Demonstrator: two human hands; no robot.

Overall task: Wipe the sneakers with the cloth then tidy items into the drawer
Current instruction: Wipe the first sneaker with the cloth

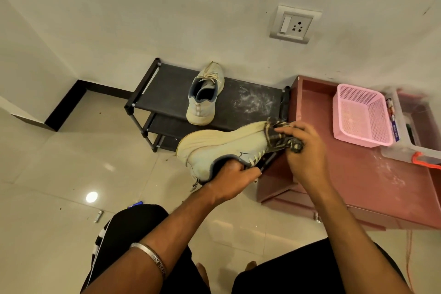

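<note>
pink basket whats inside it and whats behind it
The pink basket looks empty; only its mesh floor shows. Just behind it, some batteries lie at the edge of a clear plastic box; the basket's wall hides whatever sits lower there.

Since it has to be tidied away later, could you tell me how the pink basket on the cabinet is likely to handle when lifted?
The pink basket is probably light for its size: its walls are perforated mesh and it looks empty. It looks like thin plastic, so it may flex if squeezed. With its wide flat base on the pink cabinet, it should slide rather than tip when pushed.
</note>
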